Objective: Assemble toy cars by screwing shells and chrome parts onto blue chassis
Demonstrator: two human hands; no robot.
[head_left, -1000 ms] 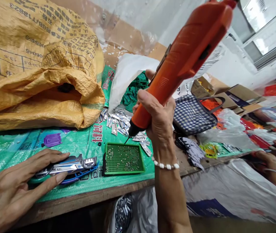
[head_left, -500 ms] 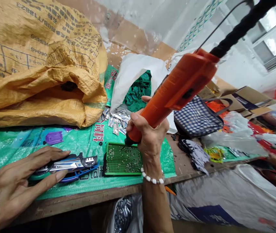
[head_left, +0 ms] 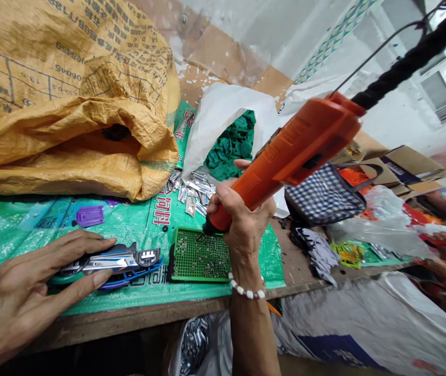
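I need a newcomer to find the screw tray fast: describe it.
Start at the big yellow woven sack. Below its right corner, on the green table cover, lies the green screw tray, under the tip of the orange electric screwdriver. Only it is a perforated square grid.

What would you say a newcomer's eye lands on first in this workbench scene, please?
Probably the big orange electric screwdriver, slanting across the middle in the right hand, its tip down on the green screw tray at the bench's front edge. Next, the huge yellow woven sack filling the upper left. At lower left, the left hand presses a blue and silver toy part flat on the green sheet.
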